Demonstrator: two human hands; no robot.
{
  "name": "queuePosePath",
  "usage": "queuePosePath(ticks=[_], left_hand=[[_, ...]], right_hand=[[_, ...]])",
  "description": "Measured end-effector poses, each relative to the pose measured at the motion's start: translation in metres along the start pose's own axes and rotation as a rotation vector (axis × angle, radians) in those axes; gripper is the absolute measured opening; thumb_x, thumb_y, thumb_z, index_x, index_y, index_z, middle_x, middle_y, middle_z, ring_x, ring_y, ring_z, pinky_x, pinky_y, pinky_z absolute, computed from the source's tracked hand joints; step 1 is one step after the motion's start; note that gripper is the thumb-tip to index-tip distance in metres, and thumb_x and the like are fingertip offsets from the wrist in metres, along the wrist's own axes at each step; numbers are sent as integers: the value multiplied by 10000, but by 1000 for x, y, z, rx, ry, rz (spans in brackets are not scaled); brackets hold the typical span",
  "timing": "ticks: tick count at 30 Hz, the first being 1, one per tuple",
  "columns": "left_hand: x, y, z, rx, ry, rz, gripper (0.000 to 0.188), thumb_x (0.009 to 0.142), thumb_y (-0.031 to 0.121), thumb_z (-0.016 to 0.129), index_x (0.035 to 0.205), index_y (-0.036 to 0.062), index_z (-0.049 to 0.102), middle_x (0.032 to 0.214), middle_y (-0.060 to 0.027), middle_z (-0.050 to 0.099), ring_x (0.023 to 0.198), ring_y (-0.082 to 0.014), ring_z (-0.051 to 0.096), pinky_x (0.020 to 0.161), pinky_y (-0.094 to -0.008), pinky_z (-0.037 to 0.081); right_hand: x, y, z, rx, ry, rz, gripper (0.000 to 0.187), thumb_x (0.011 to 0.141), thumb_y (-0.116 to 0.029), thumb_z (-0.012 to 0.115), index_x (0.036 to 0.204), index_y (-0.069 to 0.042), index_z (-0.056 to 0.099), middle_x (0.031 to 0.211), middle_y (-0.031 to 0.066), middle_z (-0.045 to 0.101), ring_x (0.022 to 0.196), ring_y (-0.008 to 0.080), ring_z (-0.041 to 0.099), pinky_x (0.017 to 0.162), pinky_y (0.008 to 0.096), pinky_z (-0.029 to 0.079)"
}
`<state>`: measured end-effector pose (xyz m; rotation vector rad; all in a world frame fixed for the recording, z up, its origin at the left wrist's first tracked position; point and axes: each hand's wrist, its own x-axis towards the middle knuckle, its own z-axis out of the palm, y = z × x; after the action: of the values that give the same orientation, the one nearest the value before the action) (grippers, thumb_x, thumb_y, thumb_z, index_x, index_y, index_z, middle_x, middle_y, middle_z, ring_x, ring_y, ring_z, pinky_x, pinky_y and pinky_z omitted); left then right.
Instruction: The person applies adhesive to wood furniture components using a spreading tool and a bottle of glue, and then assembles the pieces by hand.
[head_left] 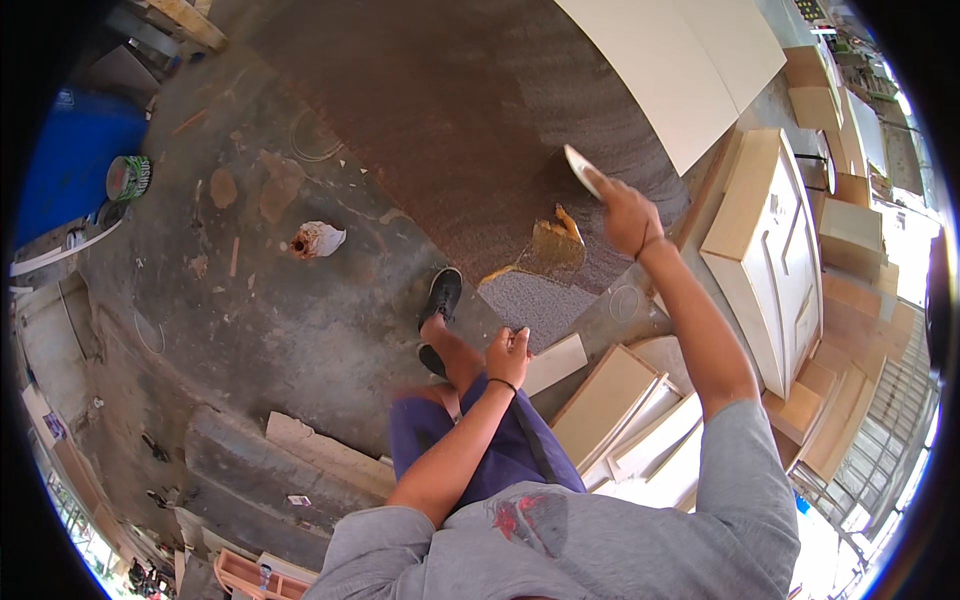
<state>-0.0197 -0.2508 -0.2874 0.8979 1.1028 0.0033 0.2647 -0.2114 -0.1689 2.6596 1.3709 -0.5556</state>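
**Most of the sheet looks coated, the near end seems left**

The sheet [450,130] lies flat on the floor in front of you, wide, dark brown and faintly streaked; I judge this part as spread. Beside its right edge are the boards [680,70], smooth and cream. The near end [540,308] is grey, speckled and dry-looking, so probably not yet covered. Between lies the paste [558,250], a glossy yellow pool. Your left hand [508,355] is curled narrow; whether it hides something, I cannot tell. Your right hand [628,215] grips the scraper [580,170], thin and pale, over the sheet.
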Motion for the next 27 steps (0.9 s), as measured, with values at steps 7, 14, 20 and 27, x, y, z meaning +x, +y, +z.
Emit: queuePosePath(ticks=[7, 14, 20, 27], left_hand=[[7, -5, 1, -79, 88, 102, 298, 874, 246, 577, 714, 34, 443, 540, -38, 484, 453, -107, 506, 438, -267, 455], [2, 12, 3, -98, 88, 122, 284, 870, 269, 571, 767, 8, 528, 553, -63, 530, 465, -134, 534, 452, -271, 441], [19, -16, 12, -101, 199, 213, 317, 871, 276, 562, 688, 26, 494, 528, -62, 518, 473, -154, 536, 487, -307, 429], [14, -13, 15, -76, 271, 234, 317, 868, 273, 567, 689, 19, 500, 536, -69, 521, 479, -159, 522, 498, -309, 436]], right_hand=[[1, -22, 26, -120, -110, -153, 660, 752, -38, 483, 1362, -247, 345, 1110, 146, 562, 1003, 328, 562, 834, 423, 467], [-63, -36, 32, -222, -321, -315, 739, 694, -17, 548, 1349, -304, 363, 1249, 113, 493, 1149, 314, 482, 875, 416, 469], [-96, -13, 30, -339, -405, -570, 738, 691, -13, 548, 1337, -324, 372, 1285, 114, 460, 1167, 289, 469, 811, 376, 504], [-140, 14, 31, -218, -641, -666, 757, 689, 27, 501, 1343, -333, 375, 1234, 113, 530, 1088, 294, 533, 863, 385, 475]])
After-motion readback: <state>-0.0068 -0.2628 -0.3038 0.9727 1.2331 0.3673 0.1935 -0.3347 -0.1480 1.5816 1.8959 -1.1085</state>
